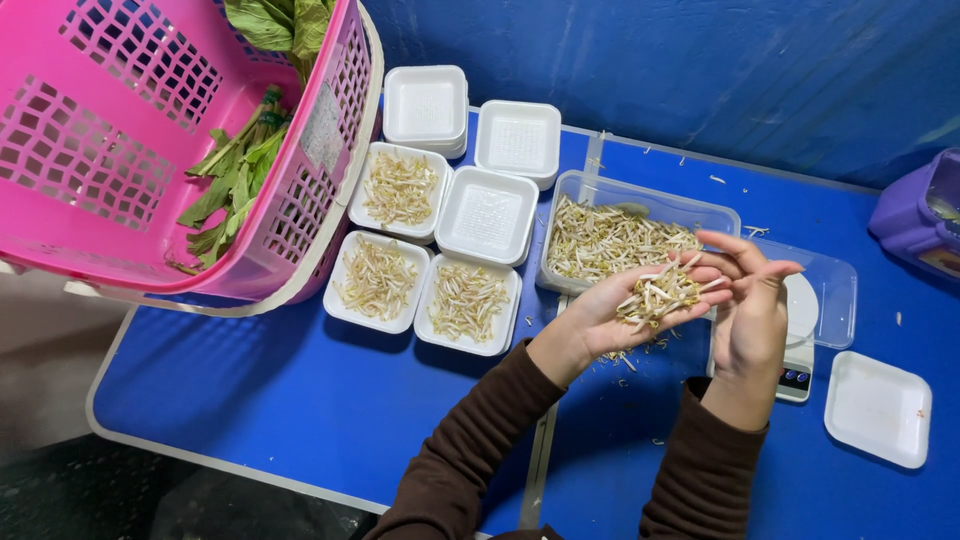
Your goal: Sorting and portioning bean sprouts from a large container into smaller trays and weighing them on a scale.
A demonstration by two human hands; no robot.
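our left grip (620, 315) was a cupped, open palm turned upward, carrying a small heap of bean sprouts (660, 293), while our right grip (752, 318) stood edge-on just beside it, fingers (735, 250) stretched out loosely and touching the top of that heap, closed on nothing that we could see. both hands hovered above the blue table (300, 390), in front of a clear plastic tub (610, 195) holding many more sprouts. under and behind our right hand sat a small kitchen scale (800, 345) with a clear lid (835, 290) resting by it. to the left we saw three white foam trays filled with sprouts (378, 280), one empty tray among them (487, 213), and two more empty ones (427, 105) farther back. another empty white tray (878, 408) lay at the far right, well apart from the rest. a pink plastic basket (110, 130) with leafy greens (235, 175) overhung the table's left corner, and a purple object (915, 215) sat at the right edge. a few loose sprouts were scattered on the table beneath our hands.
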